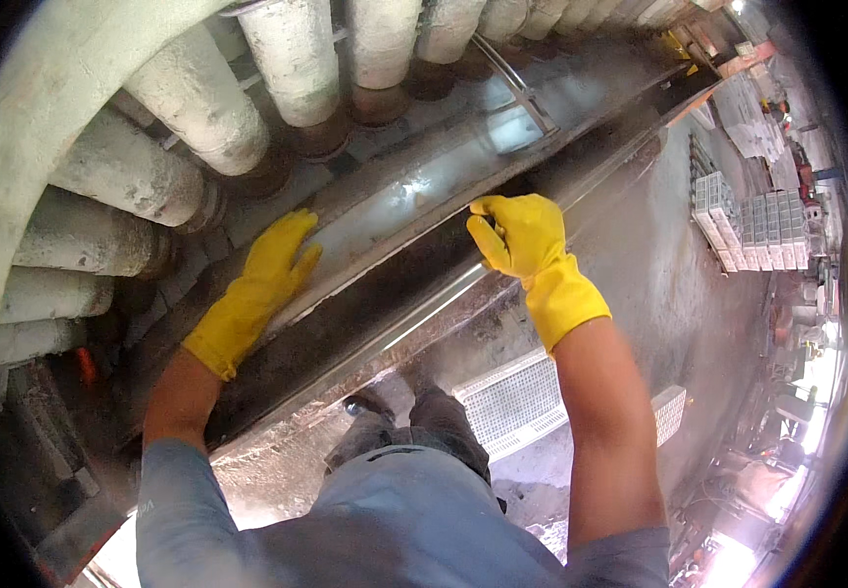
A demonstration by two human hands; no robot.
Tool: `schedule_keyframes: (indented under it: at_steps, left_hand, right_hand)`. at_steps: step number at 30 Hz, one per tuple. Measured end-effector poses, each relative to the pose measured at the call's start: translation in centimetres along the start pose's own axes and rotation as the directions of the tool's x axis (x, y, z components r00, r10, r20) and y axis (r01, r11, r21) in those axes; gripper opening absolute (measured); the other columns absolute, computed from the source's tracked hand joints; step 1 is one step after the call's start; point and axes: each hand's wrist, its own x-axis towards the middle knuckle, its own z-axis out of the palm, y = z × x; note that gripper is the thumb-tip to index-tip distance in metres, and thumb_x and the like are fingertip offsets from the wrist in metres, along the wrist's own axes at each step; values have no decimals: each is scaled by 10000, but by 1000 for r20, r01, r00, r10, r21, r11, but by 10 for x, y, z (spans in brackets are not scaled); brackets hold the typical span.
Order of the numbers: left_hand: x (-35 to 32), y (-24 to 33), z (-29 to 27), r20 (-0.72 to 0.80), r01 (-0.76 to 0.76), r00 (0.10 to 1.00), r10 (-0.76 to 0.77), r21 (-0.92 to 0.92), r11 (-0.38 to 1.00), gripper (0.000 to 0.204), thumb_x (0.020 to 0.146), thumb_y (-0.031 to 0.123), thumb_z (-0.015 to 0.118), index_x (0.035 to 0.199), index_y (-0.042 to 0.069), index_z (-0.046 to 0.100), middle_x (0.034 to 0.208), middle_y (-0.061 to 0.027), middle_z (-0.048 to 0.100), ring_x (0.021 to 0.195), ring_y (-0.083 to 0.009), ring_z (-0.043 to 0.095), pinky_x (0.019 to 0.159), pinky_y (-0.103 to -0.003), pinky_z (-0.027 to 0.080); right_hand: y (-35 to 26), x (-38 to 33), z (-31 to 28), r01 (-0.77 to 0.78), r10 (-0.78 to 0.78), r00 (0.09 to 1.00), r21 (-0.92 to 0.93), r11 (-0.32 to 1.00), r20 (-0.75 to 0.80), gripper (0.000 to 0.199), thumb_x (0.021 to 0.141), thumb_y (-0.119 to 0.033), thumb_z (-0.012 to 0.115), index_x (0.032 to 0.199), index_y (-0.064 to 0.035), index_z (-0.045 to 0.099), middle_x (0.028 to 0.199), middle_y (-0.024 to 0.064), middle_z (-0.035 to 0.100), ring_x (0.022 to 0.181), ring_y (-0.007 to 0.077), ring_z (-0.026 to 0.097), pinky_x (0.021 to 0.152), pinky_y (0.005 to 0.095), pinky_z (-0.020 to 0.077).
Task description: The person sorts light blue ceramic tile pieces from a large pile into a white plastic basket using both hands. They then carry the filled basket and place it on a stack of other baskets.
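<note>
- My left hand [263, 274] is out to the side, its fingers stretched out and near one another, the thumb standing apart; I see nothing in its grasp.
- My right hand [524, 235] is half curled, with a gap between thumb and forefinger; its palm is turned from view, so I cannot tell whether it has hold of anything.
- The long metal trough [350, 240] runs slantwise in front of me, from beside my left hand up toward the far right. Its shiny floor looks wet, though it may be just bare metal catching light.
- A dark channel [385, 274] lies along its near side, between the trough and my body; my right hand is over or at it, and I can't judge contact.
- With wrists this wide apart, I'd keep my weight over my shoes [370, 402] rather than lean on a slick edge.
- I'd keep my fingertips off the sharp-looking lip and let the yellow rubber gloves [566, 299] take any rubbing.
- My left knuckles need room: the pale cylinders [292, 64] stand in a row just beyond.
- I'd mind the T-shaped metal bar [514, 82] slanting into the trough's far part.
- The white perforated crate [512, 402] lies low by my legs, a likely trip if I sidestep.
</note>
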Motion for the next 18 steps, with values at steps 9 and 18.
schedule_keyframes:
  at_steps: [9, 18]
  left_hand:
    - [60, -35, 66, 27, 146, 986, -162, 310, 939, 825, 984, 452, 743, 1621, 14, 455, 1682, -276, 438, 1568, -467, 393, 1308, -560, 280]
    - [79, -34, 98, 14, 279, 954, -298, 316, 907, 1010, 956, 566, 742, 1696, 15, 331, 1749, -275, 322, 1612, -493, 289, 1343, -583, 161]
  right_hand:
    - [8, -15, 11, -11, 10, 999, 20, 1000, 45, 302, 884, -366, 793, 977, -79, 821, 645, 120, 698, 640, 370, 707, 627, 479, 548]
    - [8, -15, 7, 31, -29, 998, -21, 999, 58, 374, 842, -381, 811, 1043, -66, 815, 718, 128, 726, 676, 360, 710, 660, 471, 542]
